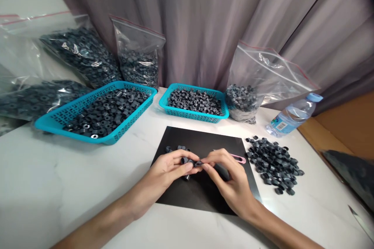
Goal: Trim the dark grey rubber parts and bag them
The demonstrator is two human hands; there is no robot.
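Between the fingertips of my left hand (171,167) are small dark grey cylindrical parts (184,160), at least one with its round end showing. My right hand (226,173) is closed in a pinch at the right end of these, its thumb and forefinger on a small dark piece (198,163); its exact shape is hard to make out. Both hands meet above a black mat (201,198). A few loose dark parts (181,148) lie behind and under my left fingers. A pink-handled tool (240,158) lies on the mat, partly hidden behind my right hand.
A pile of dark parts (276,165) sits right of the mat. Two blue baskets (112,138) (198,116) hold more. Filled zip bags (138,62) (241,101) stand behind. A water bottle (292,116) leans at the back right, near a blade-like object (360,221) at the right edge.
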